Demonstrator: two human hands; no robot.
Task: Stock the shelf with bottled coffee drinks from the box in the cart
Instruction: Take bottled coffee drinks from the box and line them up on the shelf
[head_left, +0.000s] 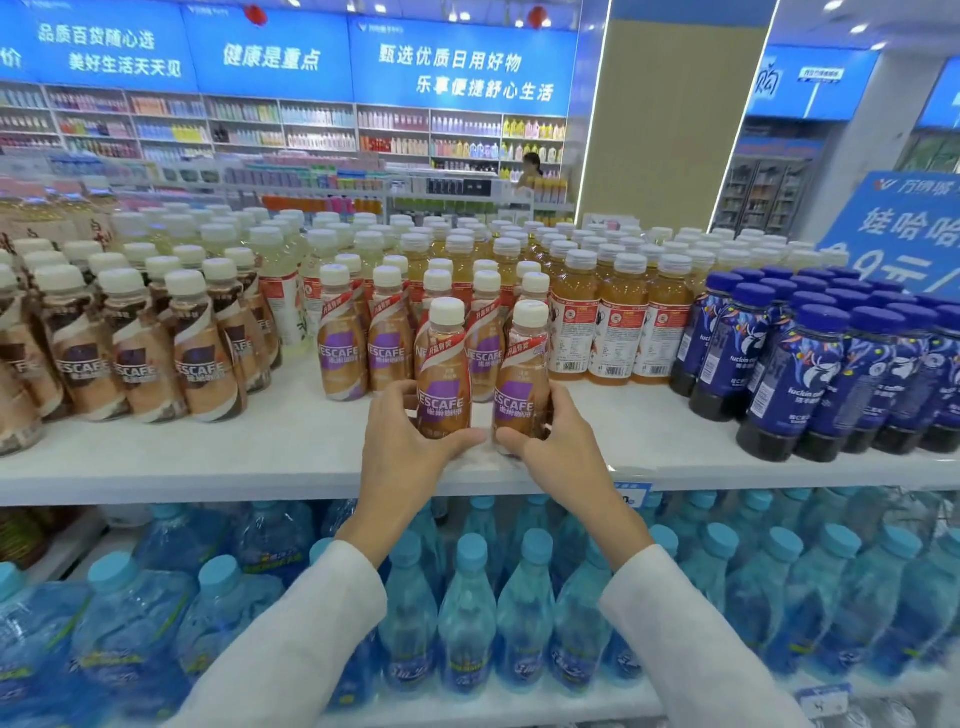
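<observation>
Two Nescafe coffee bottles with white caps and purple labels stand upright on the white shelf (260, 447), near its front edge. My left hand (410, 441) grips the left bottle (443, 364) low around its base. My right hand (558, 441) grips the right bottle (522, 374) the same way. Right behind them stand rows of the same purple-label coffee bottles (358, 338). The box and the cart are out of view.
Brown-label Nescafe bottles (140, 343) fill the shelf to the left, orange tea bottles (618, 312) stand behind right, and dark blue coffee bottles (810, 364) at the right. Blue water bottles (467, 613) crowd the lower shelf. A person stands far back in the aisle.
</observation>
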